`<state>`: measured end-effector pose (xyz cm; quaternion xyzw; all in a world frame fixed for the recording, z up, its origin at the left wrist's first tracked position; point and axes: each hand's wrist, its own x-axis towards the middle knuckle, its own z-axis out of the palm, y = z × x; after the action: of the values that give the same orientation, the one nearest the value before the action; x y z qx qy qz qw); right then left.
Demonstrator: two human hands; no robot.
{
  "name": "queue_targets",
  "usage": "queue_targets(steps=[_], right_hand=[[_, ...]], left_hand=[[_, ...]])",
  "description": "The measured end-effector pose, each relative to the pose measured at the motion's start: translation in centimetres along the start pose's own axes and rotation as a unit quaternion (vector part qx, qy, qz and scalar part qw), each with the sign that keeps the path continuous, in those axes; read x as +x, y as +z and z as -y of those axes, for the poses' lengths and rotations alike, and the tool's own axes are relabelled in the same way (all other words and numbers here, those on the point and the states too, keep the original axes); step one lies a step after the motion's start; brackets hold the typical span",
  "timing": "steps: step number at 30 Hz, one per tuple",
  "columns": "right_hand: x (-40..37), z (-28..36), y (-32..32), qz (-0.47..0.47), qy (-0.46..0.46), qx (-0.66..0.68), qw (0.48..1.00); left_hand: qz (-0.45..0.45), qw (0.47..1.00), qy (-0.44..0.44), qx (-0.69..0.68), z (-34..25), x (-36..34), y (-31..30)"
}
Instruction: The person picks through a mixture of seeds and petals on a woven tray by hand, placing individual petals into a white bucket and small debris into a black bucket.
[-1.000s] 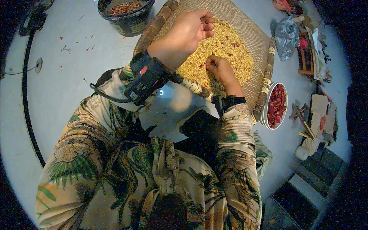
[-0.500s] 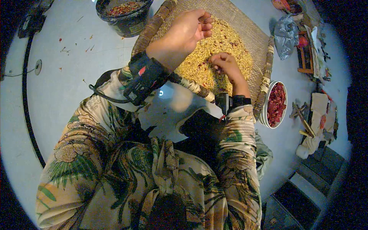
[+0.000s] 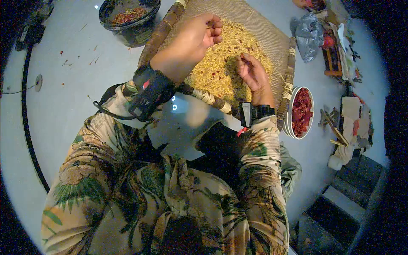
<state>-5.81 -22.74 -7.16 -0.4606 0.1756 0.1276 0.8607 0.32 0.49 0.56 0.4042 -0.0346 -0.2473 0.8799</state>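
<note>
Small yellow seeds (image 3: pixel 221 72) mixed with dark red bits lie spread over a woven tray (image 3: pixel 272 36) with a wrapped wooden rim. Over the tray's left part, my left hand (image 3: pixel 197 36) is raised with its fingers curled in; whatever they hold is hidden. Low over the seeds, my right hand (image 3: pixel 253 74) is turned partly palm-up. Its fingers are bent and closed near the thumb, and a small dark bit seems to show at the tips, too small to name.
Left of the tray stands a black bucket (image 3: pixel 131 36) with reddish pieces inside. At the right, a white bucket (image 3: pixel 289 125) holds dried red pieces (image 3: pixel 301 110). A grey plastic bag (image 3: pixel 309 38) and a small wooden stool (image 3: pixel 333 63) are farther right.
My right hand has lifted off the seeds and turned its palm upward. My left hand stays curled above the tray. The whole view has shifted slightly.
</note>
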Motion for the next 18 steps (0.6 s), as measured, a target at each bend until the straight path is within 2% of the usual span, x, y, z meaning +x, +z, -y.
queue_targets(steps=[2,4,6,10,13,18], right_hand=[[0.1,0.0,-0.5,-0.012,0.008,0.076,0.997],[0.2,-0.1,-1.0,0.019,-0.028,0.113,0.993],[0.2,0.0,-1.2,0.036,-0.052,0.139,0.988],[0.1,0.4,-1.1,0.063,-0.071,0.203,0.975],[0.3,0.7,-1.6,0.051,-0.094,0.208,0.972],[-0.2,1.8,-2.4,-0.004,-0.101,0.186,0.977]], left_hand=[[0.049,0.986,-0.066,-0.147,0.0,1.4,-0.9],[0.026,0.999,0.008,0.036,0.0,0.0,-0.3],[0.042,0.988,0.051,0.142,-0.3,-0.5,0.1],[0.121,0.981,0.068,0.136,0.5,0.7,-1.8],[0.099,0.979,0.093,0.151,0.8,0.4,-1.2],[0.032,0.981,0.063,0.183,-0.4,-1.0,0.7]])
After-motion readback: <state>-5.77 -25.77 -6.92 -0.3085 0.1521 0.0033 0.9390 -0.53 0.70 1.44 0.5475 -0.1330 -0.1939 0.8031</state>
